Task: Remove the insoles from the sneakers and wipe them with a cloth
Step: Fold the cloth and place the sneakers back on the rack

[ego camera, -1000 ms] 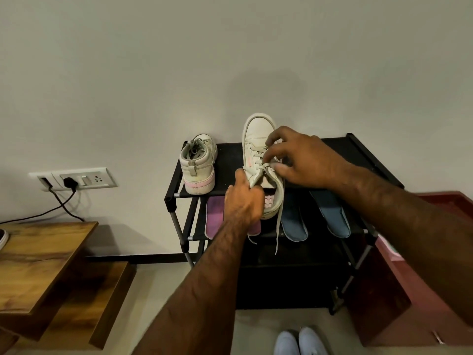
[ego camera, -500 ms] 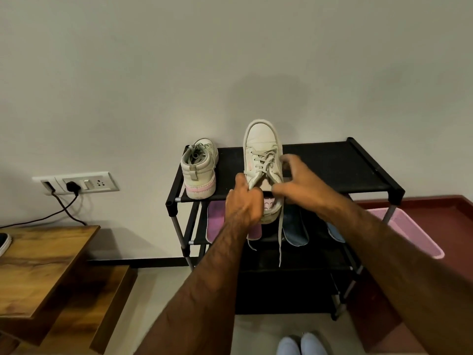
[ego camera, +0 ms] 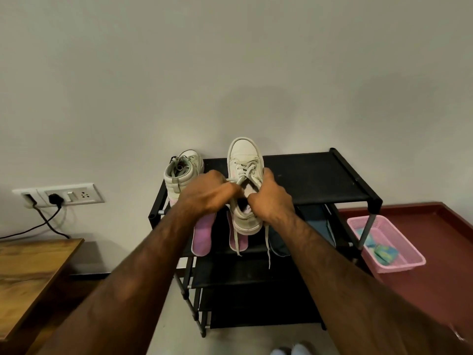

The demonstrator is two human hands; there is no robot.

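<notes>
Currently, cream sneaker (ego camera: pixel 244 160): left hand (ego camera: pixel 210 193) pinches the laces (ego camera: pixel 243 170), right hand (ego camera: pixel 272 198) grips its side, opening-up step in hand; next probably calls for reaching inside for its insole.

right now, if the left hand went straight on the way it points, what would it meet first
The left hand points rightward at the held sneaker, so it would likely meet its laces first, which it seems to pinch; the right hand lies just beyond.
</notes>
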